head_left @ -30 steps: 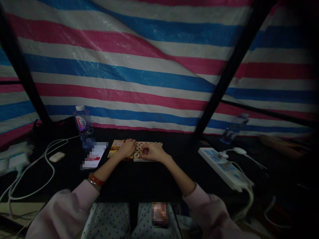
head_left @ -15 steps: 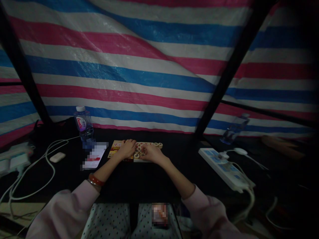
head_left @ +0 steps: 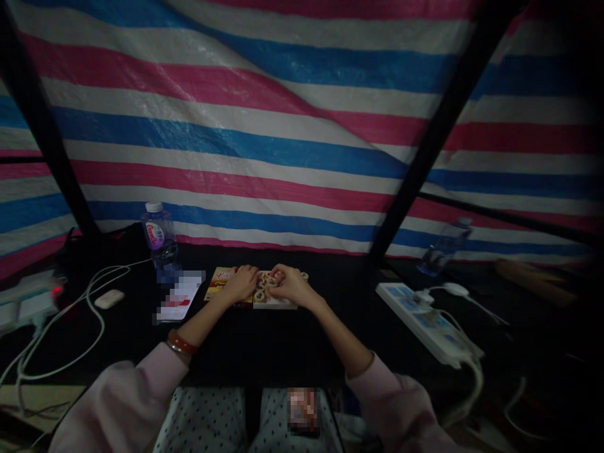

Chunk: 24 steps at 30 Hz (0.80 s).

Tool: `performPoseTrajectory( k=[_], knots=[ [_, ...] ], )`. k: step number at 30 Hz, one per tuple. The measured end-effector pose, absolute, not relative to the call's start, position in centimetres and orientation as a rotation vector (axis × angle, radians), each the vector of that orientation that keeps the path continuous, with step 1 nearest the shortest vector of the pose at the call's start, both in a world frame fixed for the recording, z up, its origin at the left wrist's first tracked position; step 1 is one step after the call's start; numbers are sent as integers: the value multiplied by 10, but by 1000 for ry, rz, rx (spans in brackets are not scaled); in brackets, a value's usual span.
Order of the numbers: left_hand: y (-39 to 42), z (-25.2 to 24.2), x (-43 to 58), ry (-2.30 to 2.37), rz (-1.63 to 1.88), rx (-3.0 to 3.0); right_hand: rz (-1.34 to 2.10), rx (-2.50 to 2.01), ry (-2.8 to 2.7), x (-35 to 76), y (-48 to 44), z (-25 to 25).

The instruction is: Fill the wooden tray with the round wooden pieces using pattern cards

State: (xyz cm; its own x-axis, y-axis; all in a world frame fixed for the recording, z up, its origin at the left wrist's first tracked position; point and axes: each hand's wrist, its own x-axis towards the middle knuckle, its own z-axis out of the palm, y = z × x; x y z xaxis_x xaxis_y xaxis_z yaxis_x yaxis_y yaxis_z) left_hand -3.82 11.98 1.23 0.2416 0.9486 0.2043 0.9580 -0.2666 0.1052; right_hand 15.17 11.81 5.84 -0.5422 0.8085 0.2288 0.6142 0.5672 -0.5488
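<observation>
Several round Chinese chess pieces (head_left: 260, 294) with dark and red characters sit in a pale shallow box (head_left: 274, 306) on the black table. My left hand (head_left: 243, 283) lies over the printed yellow-and-red cardboard box (head_left: 218, 284) on its left, fingers stretched out and their tips by the seam between the two boxes. Above the chess pieces, my right hand (head_left: 289, 284) is bent with thumb and forefinger pinched on a chess piece. That hand hides most of the pieces on the right side.
A water bottle (head_left: 160, 242) and a blurred-out phone or card (head_left: 183, 296) stand left of the boxes. Farther left are a pale earbud-like case (head_left: 109, 299) and white cables (head_left: 102, 318). A white power strip (head_left: 419, 324) and another bottle (head_left: 443, 248) are on the right.
My right hand has shifted slightly away from me over the chess pieces, now covering the upper rows and uncovering some nearer ones. My left hand has stayed in place.
</observation>
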Motion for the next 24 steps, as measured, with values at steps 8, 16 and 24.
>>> performPoseTrajectory(
  k=[8, 16, 24],
  knots=[
    [120, 13, -37, -1891, -346, -2446, 573, -1148, -2059, 169, 140, 64],
    [119, 15, -37, -1889, -356, -2461, 284, -1331, -2090, 226, 177, 69],
    [120, 12, -37, -1892, -377, -2456, 365, -1638, -2280, 248, 190, 35]
  ],
)
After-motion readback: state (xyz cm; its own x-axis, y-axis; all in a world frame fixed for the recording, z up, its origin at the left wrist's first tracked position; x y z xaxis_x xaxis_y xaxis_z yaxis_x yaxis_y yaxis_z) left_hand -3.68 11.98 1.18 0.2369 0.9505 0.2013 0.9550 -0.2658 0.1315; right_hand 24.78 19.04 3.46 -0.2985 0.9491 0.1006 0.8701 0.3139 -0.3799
